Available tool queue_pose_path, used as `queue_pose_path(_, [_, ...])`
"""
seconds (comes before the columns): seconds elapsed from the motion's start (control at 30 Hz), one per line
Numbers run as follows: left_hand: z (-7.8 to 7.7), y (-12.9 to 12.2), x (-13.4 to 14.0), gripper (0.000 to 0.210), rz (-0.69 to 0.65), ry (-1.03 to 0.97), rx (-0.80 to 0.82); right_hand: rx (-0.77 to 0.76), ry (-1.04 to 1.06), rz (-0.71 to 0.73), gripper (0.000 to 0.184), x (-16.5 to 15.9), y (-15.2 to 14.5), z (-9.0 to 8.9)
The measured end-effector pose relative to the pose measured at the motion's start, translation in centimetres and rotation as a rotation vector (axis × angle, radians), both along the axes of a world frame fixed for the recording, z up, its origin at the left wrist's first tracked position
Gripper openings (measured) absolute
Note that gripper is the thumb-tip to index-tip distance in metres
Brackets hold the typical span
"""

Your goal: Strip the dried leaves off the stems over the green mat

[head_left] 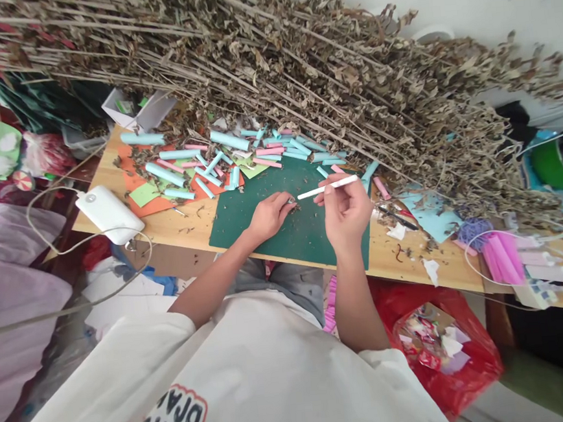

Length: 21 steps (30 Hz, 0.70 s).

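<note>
My right hand holds a slim white paper tube between thumb and fingers, its narrow end pointing left. Just left of that end, my left hand is pinched on a small bit of crumbled dried leaf. Both hands are over a dark green cutting mat, which is specked with leaf crumbs. Beyond them lies a scatter of rolled paper tubes in light blue and pink, mixed with dried leaf bits.
A big heap of dried leafy stalks spans the back of the wooden table. A white power bank with a cable lies at left. Pink paper sits at right. A red bag of scraps is below the table edge.
</note>
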<state>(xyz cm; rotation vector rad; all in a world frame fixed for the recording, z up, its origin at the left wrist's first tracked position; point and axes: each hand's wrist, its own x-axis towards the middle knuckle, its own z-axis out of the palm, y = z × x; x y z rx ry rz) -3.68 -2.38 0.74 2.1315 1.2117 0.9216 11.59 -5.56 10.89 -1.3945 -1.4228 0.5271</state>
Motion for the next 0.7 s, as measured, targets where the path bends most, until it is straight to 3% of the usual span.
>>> queue_pose_path(0.27, [0.19,-0.03,-0.09,0.030,0.005,-0.006,-0.002,0.047,-0.037,0.041,0.016,-1.05,-0.62,-0.50])
queue_pose_path(0.7, [0.44,-0.05,-0.16,0.031,-0.010,-0.019,-0.021,0.146,-0.270,0.130,0.012,-1.00,-0.42,-0.43])
